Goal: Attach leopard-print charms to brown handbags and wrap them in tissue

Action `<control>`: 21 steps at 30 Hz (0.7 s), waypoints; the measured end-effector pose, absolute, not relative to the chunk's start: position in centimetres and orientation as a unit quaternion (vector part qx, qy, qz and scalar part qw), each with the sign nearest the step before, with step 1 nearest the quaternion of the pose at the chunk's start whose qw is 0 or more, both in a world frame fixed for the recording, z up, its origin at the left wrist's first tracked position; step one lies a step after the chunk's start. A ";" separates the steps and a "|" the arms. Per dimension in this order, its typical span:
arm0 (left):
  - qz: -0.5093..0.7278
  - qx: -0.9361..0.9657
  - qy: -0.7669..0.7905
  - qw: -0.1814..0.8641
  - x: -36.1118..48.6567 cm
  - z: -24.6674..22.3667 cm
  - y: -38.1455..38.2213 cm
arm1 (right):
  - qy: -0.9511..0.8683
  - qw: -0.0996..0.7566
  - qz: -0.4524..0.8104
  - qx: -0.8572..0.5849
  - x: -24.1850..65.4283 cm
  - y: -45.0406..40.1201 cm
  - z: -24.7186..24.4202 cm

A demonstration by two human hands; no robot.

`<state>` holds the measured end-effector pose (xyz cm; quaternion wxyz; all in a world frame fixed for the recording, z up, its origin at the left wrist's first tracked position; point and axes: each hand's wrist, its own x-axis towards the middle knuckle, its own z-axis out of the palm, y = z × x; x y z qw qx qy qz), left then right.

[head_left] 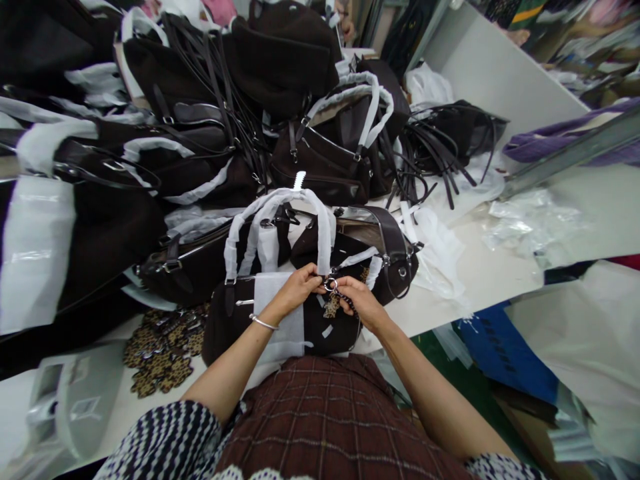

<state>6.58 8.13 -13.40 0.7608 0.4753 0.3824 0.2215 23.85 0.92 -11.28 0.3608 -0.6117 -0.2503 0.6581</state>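
A person's left hand (361, 301) and right hand (300, 290) pinch a round silver metal ring (330, 285) above a dark brown fabric handbag with white-wrapped handles (227, 337) on a white table (113, 420).

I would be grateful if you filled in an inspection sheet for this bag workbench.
Surface: pale table, partly covered.
Job's things: dark bag, wrapped handles, metal ring, leopard-print charm.
Clutter: piled bags, loose charms, clear plastic.
Hands: left hand and right hand meet at the ring; exact grip too small to tell.
Cables: nothing seen; dark straps bundled.
Surroundings: purple cloth beyond the plastic.
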 end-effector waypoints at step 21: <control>0.234 0.494 0.388 0.742 6.7 -13.9 7.7 | -0.370 0.343 0.513 -0.695 22.6 0.5 -13.9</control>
